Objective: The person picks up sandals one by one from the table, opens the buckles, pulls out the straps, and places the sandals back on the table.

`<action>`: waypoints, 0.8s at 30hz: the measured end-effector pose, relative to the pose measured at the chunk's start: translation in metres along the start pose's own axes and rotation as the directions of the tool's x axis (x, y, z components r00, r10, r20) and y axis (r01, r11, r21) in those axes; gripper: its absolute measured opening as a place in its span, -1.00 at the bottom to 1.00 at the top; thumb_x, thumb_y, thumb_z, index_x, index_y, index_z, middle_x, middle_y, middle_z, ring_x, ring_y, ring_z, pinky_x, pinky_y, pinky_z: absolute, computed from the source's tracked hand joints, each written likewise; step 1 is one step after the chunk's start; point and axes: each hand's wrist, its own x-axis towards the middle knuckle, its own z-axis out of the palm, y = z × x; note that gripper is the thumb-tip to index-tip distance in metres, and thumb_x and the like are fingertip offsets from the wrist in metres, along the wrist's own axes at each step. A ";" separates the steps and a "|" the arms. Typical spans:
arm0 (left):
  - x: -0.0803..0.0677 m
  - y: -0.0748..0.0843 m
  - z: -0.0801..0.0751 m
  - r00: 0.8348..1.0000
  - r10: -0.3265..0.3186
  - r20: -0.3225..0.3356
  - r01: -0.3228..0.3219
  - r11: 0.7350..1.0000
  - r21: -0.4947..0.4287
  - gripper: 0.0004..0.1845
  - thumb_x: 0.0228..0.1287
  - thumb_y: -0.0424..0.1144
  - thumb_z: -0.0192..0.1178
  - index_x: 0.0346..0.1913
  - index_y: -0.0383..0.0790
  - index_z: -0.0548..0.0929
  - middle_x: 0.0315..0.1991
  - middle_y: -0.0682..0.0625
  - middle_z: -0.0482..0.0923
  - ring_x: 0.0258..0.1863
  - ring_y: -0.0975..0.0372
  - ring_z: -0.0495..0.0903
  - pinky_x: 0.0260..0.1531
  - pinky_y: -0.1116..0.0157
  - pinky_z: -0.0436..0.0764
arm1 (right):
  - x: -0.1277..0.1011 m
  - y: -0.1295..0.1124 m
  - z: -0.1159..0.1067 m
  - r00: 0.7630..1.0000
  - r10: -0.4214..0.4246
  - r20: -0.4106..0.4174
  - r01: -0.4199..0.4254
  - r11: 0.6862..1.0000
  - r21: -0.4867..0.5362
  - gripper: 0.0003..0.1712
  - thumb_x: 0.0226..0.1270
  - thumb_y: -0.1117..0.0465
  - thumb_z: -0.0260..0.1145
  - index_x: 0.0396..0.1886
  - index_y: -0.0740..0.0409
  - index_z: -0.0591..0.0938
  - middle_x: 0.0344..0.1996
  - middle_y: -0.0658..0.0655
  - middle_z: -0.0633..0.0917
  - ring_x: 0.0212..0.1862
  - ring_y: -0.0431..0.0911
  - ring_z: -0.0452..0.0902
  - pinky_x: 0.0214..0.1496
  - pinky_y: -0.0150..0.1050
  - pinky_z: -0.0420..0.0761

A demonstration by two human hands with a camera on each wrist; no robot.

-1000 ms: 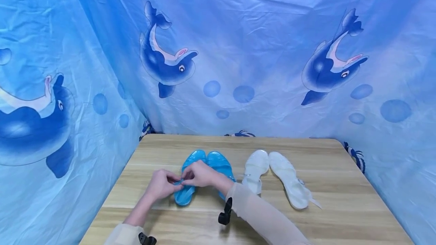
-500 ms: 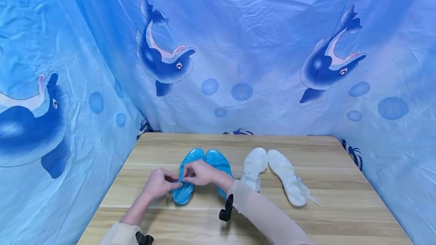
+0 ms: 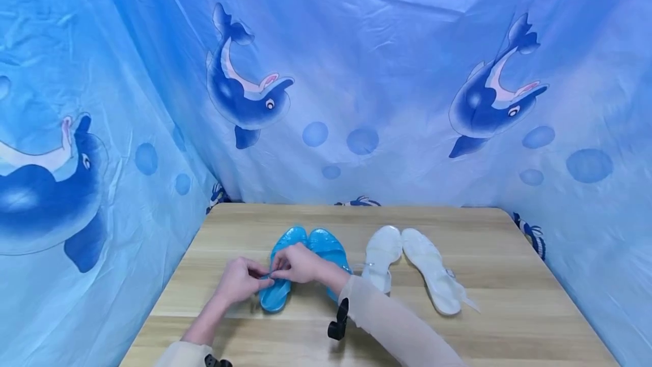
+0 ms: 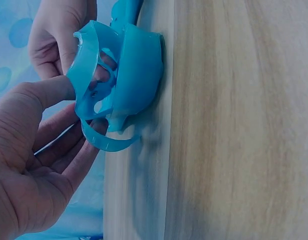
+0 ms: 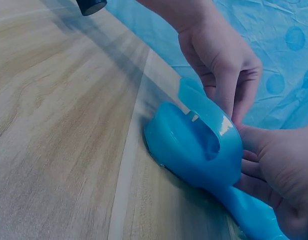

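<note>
Blue cloth printed with dolphins (image 3: 244, 95) hangs behind and beside a wooden table (image 3: 509, 310). On the table lie two pairs of sandals: a white pair (image 3: 412, 268) to the right and a blue pair (image 3: 305, 248) near the middle, toes pointing away from the person. Both hands meet over the heel end of the left blue sandal (image 3: 277, 293), which rests flat on the wood. The left hand (image 3: 239, 282) pinches the thin blue strap (image 4: 106, 142) between thumb and fingers; the right hand (image 3: 300, 262) pinches the strap's other side, fingers curled round it. The buckle itself seems hidden between the fingertips, so its state is unclear.

To do this well, it seems best to keep the sole pressed to the table, hold the strap taut with one hand, and guide its end with the other in small moves.

Compared with half a second ago, the hands and sandal sit almost unchanged; only the camera has tipped slightly.
</note>
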 end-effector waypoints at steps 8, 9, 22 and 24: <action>-0.001 0.001 0.005 0.999 -0.014 -0.030 0.014 1.000 0.004 -0.83 0.02 -0.24 0.67 -0.33 -0.16 0.90 -0.39 0.02 0.83 -0.45 0.33 0.68 -0.44 0.40 0.65 | -0.008 0.005 0.001 1.000 0.024 0.000 -0.024 0.998 0.061 -0.90 0.58 0.07 0.37 -0.10 -0.04 0.73 -0.17 -0.10 0.85 -0.16 -0.45 0.71 -0.10 -0.58 0.63; -0.002 0.001 0.006 0.999 -0.012 -0.033 0.012 1.000 0.001 -0.83 0.01 -0.25 0.68 -0.33 -0.17 0.90 -0.39 0.00 0.84 -0.45 0.33 0.69 -0.44 0.40 0.65 | -0.008 0.004 0.001 1.000 0.024 -0.003 -0.024 0.998 0.065 -0.89 0.58 0.06 0.37 -0.08 -0.04 0.73 -0.15 -0.10 0.85 -0.16 -0.45 0.71 -0.10 -0.58 0.63; 0.002 -0.001 0.007 1.000 -0.002 -0.028 0.002 1.000 -0.001 -0.83 0.03 -0.23 0.67 -0.34 -0.18 0.90 -0.38 -0.02 0.84 -0.43 0.31 0.70 -0.44 0.40 0.65 | -0.006 0.000 0.000 0.996 0.084 -0.016 -0.083 0.993 0.085 -0.93 0.47 0.12 0.47 -0.22 -0.03 0.75 -0.24 -0.06 0.85 -0.21 -0.43 0.72 -0.14 -0.58 0.64; 0.000 -0.001 0.008 1.000 -0.014 -0.021 0.014 1.000 -0.004 -0.83 0.03 -0.22 0.68 -0.34 -0.16 0.89 -0.38 0.00 0.84 -0.43 0.32 0.69 -0.44 0.41 0.65 | -0.009 -0.001 0.001 0.995 0.100 0.004 -0.100 0.990 0.104 -0.93 0.49 0.13 0.46 -0.20 -0.01 0.73 -0.22 -0.04 0.85 -0.20 -0.42 0.72 -0.13 -0.57 0.65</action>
